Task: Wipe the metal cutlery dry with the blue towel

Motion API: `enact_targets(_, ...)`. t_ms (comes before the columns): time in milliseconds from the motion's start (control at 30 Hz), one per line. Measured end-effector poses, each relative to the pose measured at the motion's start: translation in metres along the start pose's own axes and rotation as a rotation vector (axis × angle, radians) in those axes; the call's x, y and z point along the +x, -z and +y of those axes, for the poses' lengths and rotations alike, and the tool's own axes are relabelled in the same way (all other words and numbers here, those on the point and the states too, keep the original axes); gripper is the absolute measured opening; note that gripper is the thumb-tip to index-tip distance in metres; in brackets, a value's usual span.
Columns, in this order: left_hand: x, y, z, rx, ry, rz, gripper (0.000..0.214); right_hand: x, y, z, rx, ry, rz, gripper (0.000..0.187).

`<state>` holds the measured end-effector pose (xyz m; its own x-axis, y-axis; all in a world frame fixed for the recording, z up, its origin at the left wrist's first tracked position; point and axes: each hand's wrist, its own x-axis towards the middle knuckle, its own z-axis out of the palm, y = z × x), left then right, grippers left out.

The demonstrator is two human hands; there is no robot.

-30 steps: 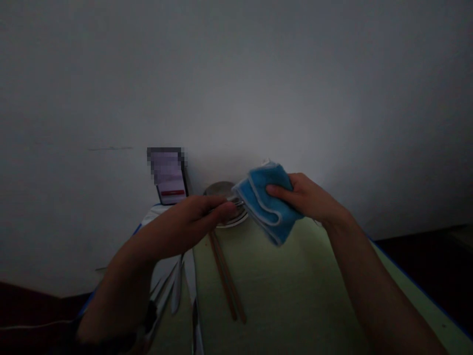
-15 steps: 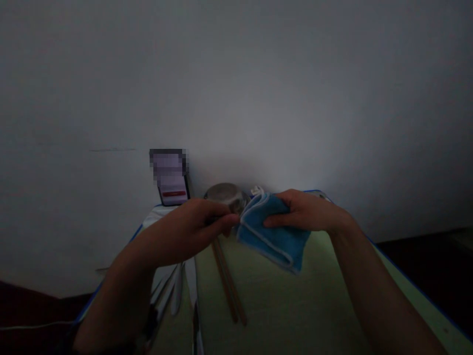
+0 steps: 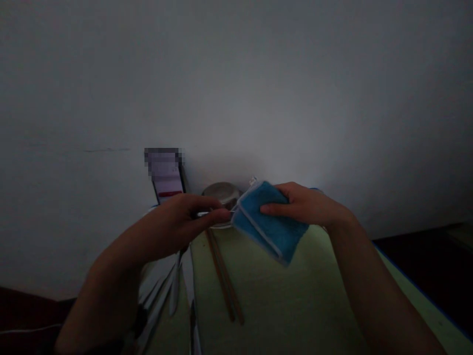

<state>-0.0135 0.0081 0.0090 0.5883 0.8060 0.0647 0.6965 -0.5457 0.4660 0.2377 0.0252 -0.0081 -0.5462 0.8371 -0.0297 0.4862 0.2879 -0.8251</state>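
My right hand point(image 3: 295, 203) is closed on a folded blue cloth point(image 3: 266, 224) with pale edging, thumb on top. In my left hand point(image 3: 192, 215), thumb and fingers pinch a thin shiny metal utensil point(image 3: 202, 214). It runs toward the left edge of the cloth, and its far end is hidden there, so I cannot tell its kind. Both hands are above the table. Behind them a round metal bowl point(image 3: 221, 191) stands by the wall, partly covered by my left fingers.
Two wooden chopsticks point(image 3: 224, 276) lie on the pale green table point(image 3: 281, 305). Several metal pieces of cutlery point(image 3: 173, 291) and a knife point(image 3: 188, 281) lie left of them, partly behind my left forearm. A phone point(image 3: 166, 175) leans against the wall point(image 3: 258, 88).
The cloth in my right hand has shifted slightly left and up, its folds now flatter. My left hand has moved a little left, and part of the metal utensil shows between its fingers.
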Motion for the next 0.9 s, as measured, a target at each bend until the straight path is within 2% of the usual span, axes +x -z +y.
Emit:
enact_targets(167,-0.004,0.007,-0.010,0.087,0.104,0.147,0.040,0.009,-0.002,0.013,0.133,-0.070,0.313,0.048)
enact_targets(267,-0.002,0.006,-0.009,0.117,0.156,0.235,0.036,0.016,-0.006,0.017,0.392,-0.099,0.393,0.044)
enact_targets(400,0.003,-0.004,0.003,0.032,0.158,0.263,0.032,0.022,-0.013,0.018,0.736,-0.215,0.301,0.037)
enact_targets(500,0.009,-0.013,0.013,-0.068,0.130,0.230,0.035,0.025,-0.018,0.017,0.854,-0.258,0.250,0.034)
enact_targets(600,0.014,-0.021,0.015,-0.131,0.140,0.208,0.035,0.023,-0.021,0.015,0.874,-0.216,0.153,0.029)
enact_targets(733,0.019,-0.023,0.010,-0.178,0.208,0.251,0.037,0.019,-0.019,0.014,0.875,-0.065,0.022,0.046)
enact_targets(833,0.019,-0.022,0.009,-0.253,0.209,0.237,0.037,0.019,-0.016,0.016,0.846,-0.033,0.109,0.062)
enact_targets(900,0.018,-0.021,0.009,-0.314,0.198,0.233,0.037,0.019,-0.014,0.018,0.798,0.000,0.170,0.055)
